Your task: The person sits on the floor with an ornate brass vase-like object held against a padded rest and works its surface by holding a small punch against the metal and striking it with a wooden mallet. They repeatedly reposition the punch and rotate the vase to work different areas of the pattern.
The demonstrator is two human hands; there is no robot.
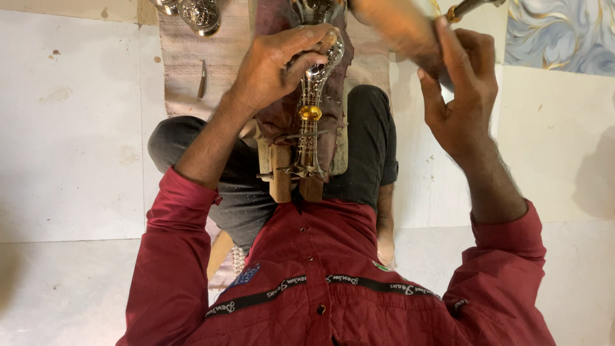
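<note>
— Your red shirt (333, 288) fills the bottom, nearest the lens. What does your left hand (278, 64) hold?

— It grips the bulb of a silver ornate stem (312, 115), fingers curled around it, at twelve o'clock from your chest. That stem lies on a wooden block (280, 176) across your lap, with a yellow bead midway along it.

— And your right hand (458, 90)?

— At two o'clock, fingers wrapped around a blurred wooden handle (400, 29); a brass-tipped tool (471, 8) shows just above. At eleven o'clock, a small blade (202, 78) lies on the mat (186, 70).
</note>
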